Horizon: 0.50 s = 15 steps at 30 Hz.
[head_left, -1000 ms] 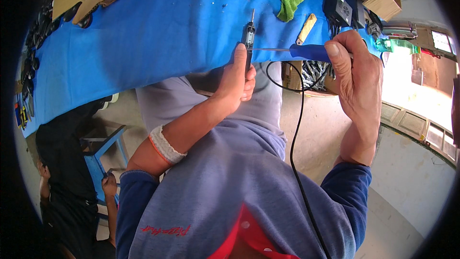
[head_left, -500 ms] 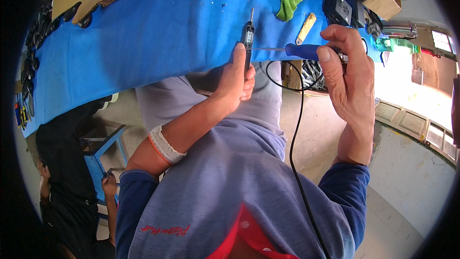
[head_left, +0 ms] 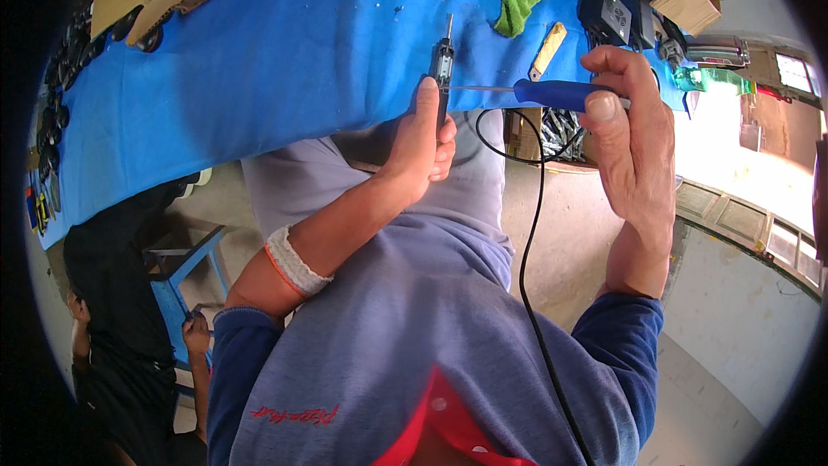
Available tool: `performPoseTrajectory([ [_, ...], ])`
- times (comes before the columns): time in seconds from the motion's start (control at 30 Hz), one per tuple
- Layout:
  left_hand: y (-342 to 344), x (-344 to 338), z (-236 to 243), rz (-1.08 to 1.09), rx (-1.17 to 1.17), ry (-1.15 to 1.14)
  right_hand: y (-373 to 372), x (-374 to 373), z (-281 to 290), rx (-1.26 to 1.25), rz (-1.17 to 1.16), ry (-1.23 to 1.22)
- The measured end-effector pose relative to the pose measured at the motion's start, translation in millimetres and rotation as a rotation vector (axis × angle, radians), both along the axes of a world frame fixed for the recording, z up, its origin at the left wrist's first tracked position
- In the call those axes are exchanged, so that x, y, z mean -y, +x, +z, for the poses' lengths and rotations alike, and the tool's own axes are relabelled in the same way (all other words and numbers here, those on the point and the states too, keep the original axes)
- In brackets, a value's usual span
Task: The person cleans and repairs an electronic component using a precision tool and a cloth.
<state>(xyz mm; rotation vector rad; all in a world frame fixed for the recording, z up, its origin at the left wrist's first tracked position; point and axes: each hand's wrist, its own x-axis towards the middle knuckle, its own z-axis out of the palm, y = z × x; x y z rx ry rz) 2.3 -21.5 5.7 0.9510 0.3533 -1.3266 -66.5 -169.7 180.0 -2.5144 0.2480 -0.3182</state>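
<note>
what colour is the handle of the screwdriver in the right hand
Blue. The screwdriver handle shows best in the head view, gripped by the right hand.

Left hand (head_left: 423, 134) grips a slim tool (head_left: 442, 56); right hand (head_left: 634, 121) holds a blue-handled screwdriver (head_left: 552, 93).

The left hand (head_left: 424, 134) is up, thumb stretched straight along the top, the fingers (head_left: 446, 140) curled tight underneath in a closed grip. Its wrist is straight, the forearm bare down to a white band below the wrist, the blue sleeve pushed back at the elbow. The right hand (head_left: 634, 134) sits level with it, well apart, back of the hand facing the camera. Its thumb (head_left: 601, 108) presses flat against the bent fingers in a firm pinch, knuckles raised. The right wrist bends slightly, and the forearm drops to a blue cuff.
</note>
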Motion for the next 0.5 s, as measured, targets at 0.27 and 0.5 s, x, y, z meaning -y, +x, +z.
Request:
performPoseTrajectory([
  [0.27, 0, 2, 2, -0.002, 0.012, 0.025, -11, 23, -16, -0.021, -0.051, 0.166],
  [0.5, -1, 3, 0, 0.013, 0.034, 0.056, -38, 31, -34, -0.061, -0.246, 0.390],
])
